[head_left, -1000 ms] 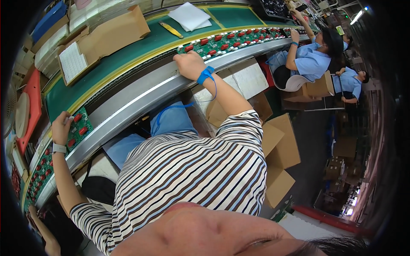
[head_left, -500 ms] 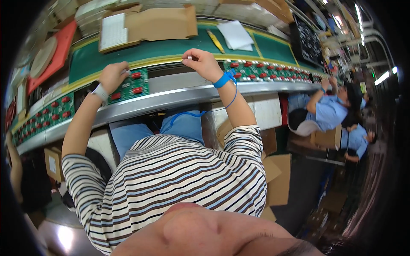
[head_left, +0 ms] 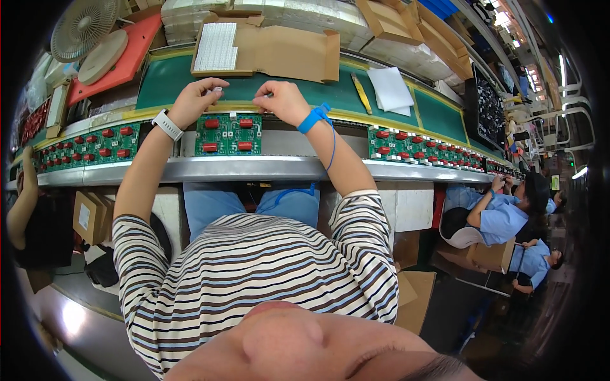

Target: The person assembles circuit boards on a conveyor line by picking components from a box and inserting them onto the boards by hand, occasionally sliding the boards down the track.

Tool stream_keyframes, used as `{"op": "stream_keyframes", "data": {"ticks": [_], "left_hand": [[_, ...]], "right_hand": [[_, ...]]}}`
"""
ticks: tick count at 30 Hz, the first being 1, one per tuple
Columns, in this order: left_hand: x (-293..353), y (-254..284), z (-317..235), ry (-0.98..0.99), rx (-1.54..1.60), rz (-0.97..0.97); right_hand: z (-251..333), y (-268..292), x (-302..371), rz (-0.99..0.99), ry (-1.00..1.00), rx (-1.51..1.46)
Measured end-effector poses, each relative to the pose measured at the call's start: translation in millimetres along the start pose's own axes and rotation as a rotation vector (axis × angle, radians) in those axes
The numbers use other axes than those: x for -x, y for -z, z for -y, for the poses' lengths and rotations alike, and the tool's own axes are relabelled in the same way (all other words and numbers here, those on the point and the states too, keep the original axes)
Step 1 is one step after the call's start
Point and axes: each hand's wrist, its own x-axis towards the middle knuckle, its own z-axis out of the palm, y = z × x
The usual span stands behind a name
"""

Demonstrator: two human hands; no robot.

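My left hand [head_left: 198, 103] is raised just above the far edge of a green circuit board [head_left: 227, 134], pinching a small white part [head_left: 218, 90] between thumb and fingertips. Facing it from the right, my right hand [head_left: 279, 101] has thumb and forefinger pressed together; whatever may be between them cannot be made out. Red blocky components and small white ones stand on the board, which rests on the conveyor rail [head_left: 254, 168] before me. A blue wrist strap with a cord circles my right wrist, and a white band my left.
More populated boards line the rail to the left [head_left: 105, 146] and right [head_left: 413, 147]. Behind it, an open cardboard box [head_left: 292, 54] holds rows of white parts. A yellow cutter [head_left: 361, 94] and white sheets [head_left: 389, 89] lie on the green mat. Co-workers sit at right.
My left hand has lifted off the board and moved toward my right hand, now with a white part in its fingertips. The view has shifted left, and the board is no longer covered by the hand.
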Motion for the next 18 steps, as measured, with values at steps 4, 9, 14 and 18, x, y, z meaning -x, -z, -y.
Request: {"op": "stream_keyframes", "data": {"ticks": [4,9,14,18], "left_hand": [[-9.1,-8.5,-3.4,0.095,0.335,0.063],[-7.0,-5.5,-3.8,0.115,0.44,0.038],[-4.3,-9.5,0.2,0.074,0.463,0.045],[3.0,-7.5,-10.2,0.108,0.438,0.027]], "right_hand": [[-6.3,7.8,10.5,0.055,0.056,0.026],[-13.6,5.5,9.2,0.048,0.315,0.336],[-22.5,-1.3,11.0,0.029,0.366,0.434],[-14.9,-1.0,11.4,0.064,0.236,0.389]]}}
